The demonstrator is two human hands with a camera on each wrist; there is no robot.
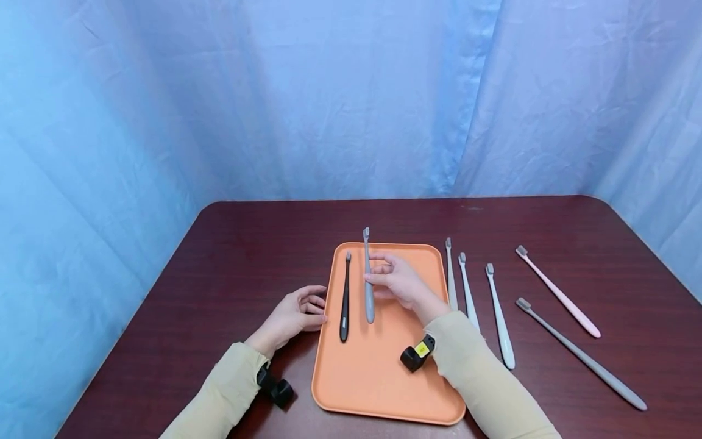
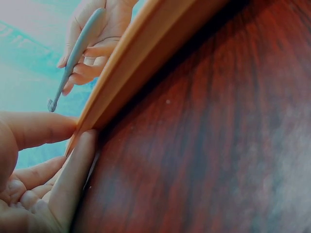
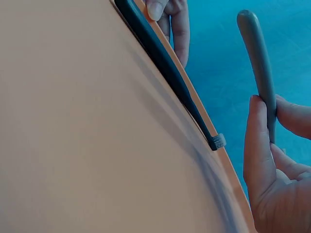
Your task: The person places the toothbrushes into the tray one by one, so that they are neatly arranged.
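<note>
Nearest the head camera, cream sleeves led to both hands at an orange tray (image 1: 384, 390) on a dark wooden table (image 1: 219, 256). Her right hand (image 1: 400, 283) pinched a grey toothbrush (image 1: 368, 280) between thumb and fingertips near mid-handle, holding it above the tray. It was slim, matte blue-grey, with a small bristled head pointing away and a rounded handle end. Left hand (image 1: 296, 314) rested loosely curled on the table, fingertips touching the tray's left rim. A black toothbrush (image 1: 345, 299) lay inside along that rim. Five more toothbrushes (image 1: 499, 317) lay on the table to the right.
</note>
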